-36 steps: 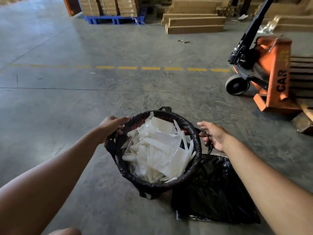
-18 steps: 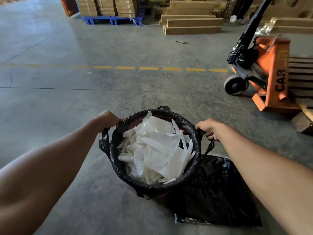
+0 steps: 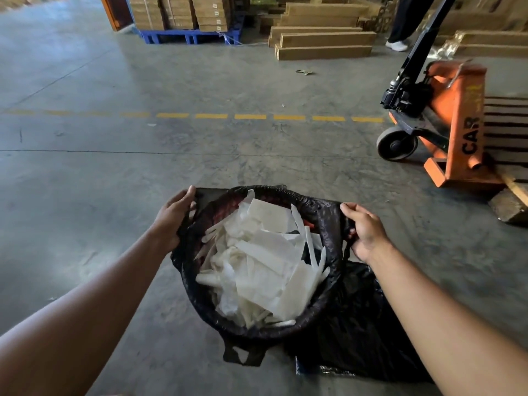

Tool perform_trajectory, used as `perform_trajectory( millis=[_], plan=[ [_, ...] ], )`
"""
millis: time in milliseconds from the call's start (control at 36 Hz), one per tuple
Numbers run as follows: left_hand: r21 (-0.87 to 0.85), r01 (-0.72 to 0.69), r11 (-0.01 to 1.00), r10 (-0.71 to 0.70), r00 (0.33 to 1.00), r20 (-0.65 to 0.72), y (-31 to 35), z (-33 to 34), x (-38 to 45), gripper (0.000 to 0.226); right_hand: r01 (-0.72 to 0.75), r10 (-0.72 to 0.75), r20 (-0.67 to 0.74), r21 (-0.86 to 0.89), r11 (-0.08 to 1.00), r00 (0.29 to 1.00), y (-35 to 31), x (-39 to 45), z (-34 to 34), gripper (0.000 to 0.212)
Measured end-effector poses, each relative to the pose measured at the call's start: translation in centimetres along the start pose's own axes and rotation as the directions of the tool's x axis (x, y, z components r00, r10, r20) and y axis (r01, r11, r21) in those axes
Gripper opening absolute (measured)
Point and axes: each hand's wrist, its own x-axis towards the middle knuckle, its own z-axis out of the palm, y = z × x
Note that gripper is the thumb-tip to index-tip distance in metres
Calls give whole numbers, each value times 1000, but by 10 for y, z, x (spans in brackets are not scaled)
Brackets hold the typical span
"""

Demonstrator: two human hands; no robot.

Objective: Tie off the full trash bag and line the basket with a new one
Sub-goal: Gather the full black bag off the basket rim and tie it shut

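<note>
A round basket stands on the concrete floor, lined with a black trash bag that is full of white paper and plastic scraps. A bit of the basket's red wall shows inside at the far left. My left hand grips the bag's edge at the left of the rim. My right hand grips the bag's edge at the right. Both edges are pulled up and outward off the rim. A flat, folded new black bag lies on the floor to the right of the basket, partly under my right forearm.
An orange pallet jack stands at the right with a wooden pallet beside it. Stacked cardboard boxes on a blue pallet and long cartons line the back. A person's legs are at far right. A yellow dashed line crosses the floor.
Both hands closed on the bag's edges and pulled them up and outward off the basket rim. The view tilted slightly, bringing the far boxes lower.
</note>
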Motion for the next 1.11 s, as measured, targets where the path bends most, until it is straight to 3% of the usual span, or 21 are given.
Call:
perform_trajectory(
  millis=[83,250,389,500,556,639,694,806,861,944,1000,1056,1111],
  plan=[
    [16,38,999,-37,998,-41,-1,-8,-3,27,-59,59,31,-4,998,998,8,0,-3,12],
    [307,140,941,-54,960,-274,18,8,16,28,-128,150,45,-326,937,988,-2,18,18,15],
    [626,109,772,29,978,-206,25,25,30,35,-114,116,-26,-463,879,993,-12,31,50,25],
    [762,58,645,122,977,-177,20,34,38,26,-82,17,-114,-599,797,993,-18,36,71,15],
    [688,18,725,155,970,-189,14,37,44,25,-39,-36,-118,-576,816,992,-14,47,78,12],
    [411,-9,911,102,973,-206,6,36,43,22,19,-74,-109,-438,899,991,-11,47,88,8],
    [284,-25,959,84,977,-196,4,30,39,23,6,-26,-60,-316,949,998,-14,36,90,1],
    [20,-15,1000,17,992,-124,11,15,31,33,-50,56,54,-109,993,997,-25,18,82,8],
    [22,3,1000,-1,997,-79,14,6,26,34,-23,32,82,-110,994,996,-28,6,74,5],
    [307,-70,949,105,990,-98,15,-7,13,29,52,-26,117,-226,973,993,-26,-6,53,8],
    [510,-114,853,188,977,-96,16,-18,-1,43,72,-30,123,-349,934,992,-25,-14,32,13],
    [614,-74,786,152,986,-75,17,-31,-17,52,72,-11,117,-531,845,993,-24,-23,14,38],
    [699,24,715,16,999,-50,14,-41,-35,51,38,24,76,-722,691,997,-19,-37,-1,44]
  ],
)
